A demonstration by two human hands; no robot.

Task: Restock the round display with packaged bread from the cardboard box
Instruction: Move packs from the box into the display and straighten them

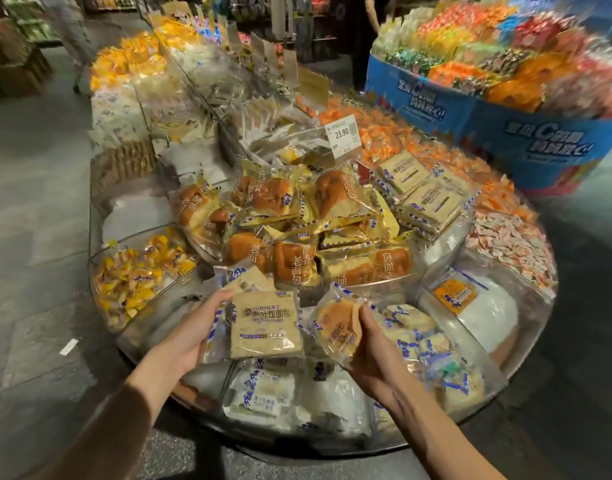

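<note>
My left hand (190, 327) grips a stack of flat toast-bread packs (266, 323) over the near edge of the round display (526, 355). A golden bun pack (335, 323) is held in my right hand (374, 348), just to the right of the toast packs. Both hands hover above the front compartment of white and blue bread packs (263, 389). Behind them lies a heap of gold-wrapped buns (297, 237), and more toast packs (422, 195) are piled to its right. The cardboard box is out of view.
Clear dividers split the display into bins of yellow snacks (138, 271), orange packs (377, 136) and pink packs (516, 247). A price card (342, 135) reads 23.90. A blue candy stand (505, 123) rises at back right. A person (363, 36) stands behind it. Grey floor lies left.
</note>
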